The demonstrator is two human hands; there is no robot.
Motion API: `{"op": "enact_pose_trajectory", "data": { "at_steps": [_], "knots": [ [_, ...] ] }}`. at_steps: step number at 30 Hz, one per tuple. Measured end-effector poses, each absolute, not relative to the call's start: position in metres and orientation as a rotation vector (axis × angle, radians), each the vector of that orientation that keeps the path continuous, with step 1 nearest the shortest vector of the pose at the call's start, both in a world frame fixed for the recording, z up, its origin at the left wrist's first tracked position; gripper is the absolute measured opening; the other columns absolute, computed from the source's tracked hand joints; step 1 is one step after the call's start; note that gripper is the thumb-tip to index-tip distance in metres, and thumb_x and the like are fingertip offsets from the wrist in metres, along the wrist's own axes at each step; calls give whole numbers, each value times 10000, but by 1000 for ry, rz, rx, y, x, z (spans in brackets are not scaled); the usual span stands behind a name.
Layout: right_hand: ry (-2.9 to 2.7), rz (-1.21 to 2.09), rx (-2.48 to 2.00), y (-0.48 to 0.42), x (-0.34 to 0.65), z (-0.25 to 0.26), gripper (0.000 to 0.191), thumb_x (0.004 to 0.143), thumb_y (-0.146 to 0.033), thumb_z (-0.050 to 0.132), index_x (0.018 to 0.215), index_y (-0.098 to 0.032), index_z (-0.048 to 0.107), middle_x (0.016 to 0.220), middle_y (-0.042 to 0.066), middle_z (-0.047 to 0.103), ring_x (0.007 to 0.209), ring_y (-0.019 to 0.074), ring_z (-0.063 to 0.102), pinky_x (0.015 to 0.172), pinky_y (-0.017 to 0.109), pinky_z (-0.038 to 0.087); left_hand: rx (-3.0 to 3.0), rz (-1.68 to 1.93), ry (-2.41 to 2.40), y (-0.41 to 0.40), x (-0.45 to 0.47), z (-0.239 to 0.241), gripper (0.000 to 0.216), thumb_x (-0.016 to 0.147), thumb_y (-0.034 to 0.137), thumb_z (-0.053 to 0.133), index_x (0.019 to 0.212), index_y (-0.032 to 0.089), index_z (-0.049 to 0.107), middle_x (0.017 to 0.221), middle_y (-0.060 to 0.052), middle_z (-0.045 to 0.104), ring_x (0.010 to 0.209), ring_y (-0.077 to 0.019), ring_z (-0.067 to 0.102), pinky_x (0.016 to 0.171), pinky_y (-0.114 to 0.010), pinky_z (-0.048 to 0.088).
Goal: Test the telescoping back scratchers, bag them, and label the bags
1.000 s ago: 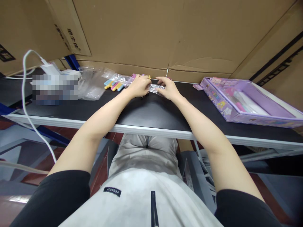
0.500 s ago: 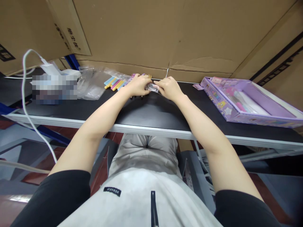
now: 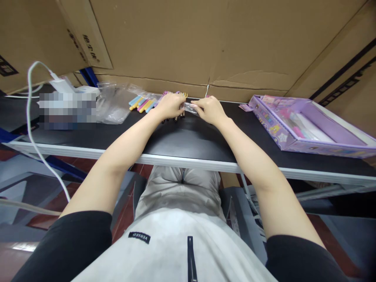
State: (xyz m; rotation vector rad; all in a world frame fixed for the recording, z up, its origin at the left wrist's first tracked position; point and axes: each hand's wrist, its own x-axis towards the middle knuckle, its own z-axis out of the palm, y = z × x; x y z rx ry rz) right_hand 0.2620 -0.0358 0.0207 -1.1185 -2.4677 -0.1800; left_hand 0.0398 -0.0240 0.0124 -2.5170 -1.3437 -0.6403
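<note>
One head-worn camera supplies the view, looking forward and steeply down. The wearer's torso (image 3: 176, 250) fills the bottom, closest; the tabletop (image 3: 190, 141) spans the middle, near edge crossing side to side. Farther off, toward its far edge, sit the left hand (image 3: 172, 106) and right hand (image 3: 212, 109), with the cardboard wall (image 3: 223, 43) behind.

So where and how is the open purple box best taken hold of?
Probably the purple box is best pinched by its left wall, coming from the left and above: that wall stands raised beside the open top and faces the right hand.
</note>
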Motion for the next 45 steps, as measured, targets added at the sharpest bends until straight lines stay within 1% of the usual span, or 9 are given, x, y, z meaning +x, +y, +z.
{"op": "enact_pose_trajectory", "data": {
  "at_steps": [8,13,19,24,27,30,33,39,45],
  "knots": [
    [-2378,-90,-1219,-30,273,28,371,1065,-383,593,1308,-212,815,1273,150,803,1294,371,677,1126,521,452,-2465,-616,-1464,-19,34,9,222,846,215,595,1007,217,747,985,-125,760,1036,-345,710,954,-443,522],
    [-2154,8,-1522,-14,303,30,330,1039,-436,665,1101,-169,850,1129,214,795,1264,422,674,1134,573,473,-2454,-657,-1508,-9,19,5,214,833,224,602,997,241,739,965,-112,751,1009,-330,697,971,-449,522],
    [-2124,24,-1904,-12,306,25,355,1042,-366,652,1159,-74,816,1248,298,751,1256,435,708,1087,562,533,-2401,-606,-1582,-2,10,0,169,857,224,605,969,213,731,1006,-130,754,1014,-327,705,961,-445,535],
    [-2233,15,-2010,-22,294,28,353,1048,-351,620,1258,-120,784,1289,232,770,1292,371,707,1098,484,540,-2388,-486,-1606,-8,15,5,211,911,236,587,1045,181,740,1051,-133,765,1040,-308,712,970,-418,539],
    [-2237,37,-2074,-25,293,32,323,1053,-336,606,1219,-137,801,1314,210,769,1296,354,706,1098,453,536,-2380,-444,-1630,-13,18,8,233,920,217,577,1074,172,747,1092,-140,772,1067,-308,719,987,-414,538],
    [-2251,38,-2109,-25,296,34,315,1059,-323,586,1147,-139,826,1222,206,791,1246,358,723,1085,460,539,-2370,-438,-1654,-15,19,9,262,917,201,571,1099,166,756,1124,-151,774,1091,-322,723,1002,-429,534],
    [-2240,-15,-2133,-24,299,33,335,1066,-314,574,1202,-123,814,1156,214,797,1230,365,729,1076,489,544,-2369,-464,-1657,-14,17,8,276,913,201,571,1108,167,763,1113,-150,776,1097,-329,722,1008,-443,533],
    [-2166,-23,-2151,-14,308,25,397,996,-202,667,1366,-85,751,1359,262,733,1299,380,713,1082,498,567,-2386,-476,-1602,-12,13,8,259,896,192,587,1093,175,754,1075,-129,775,1077,-310,716,983,-416,541],
    [-2159,-11,-2066,0,315,13,323,1031,-306,677,1244,-109,818,1294,222,767,1242,358,730,1053,448,575,-2387,-472,-1620,-11,10,8,251,897,193,586,1081,181,756,1047,-129,768,1071,-314,709,961,-410,537]
  ]
}}
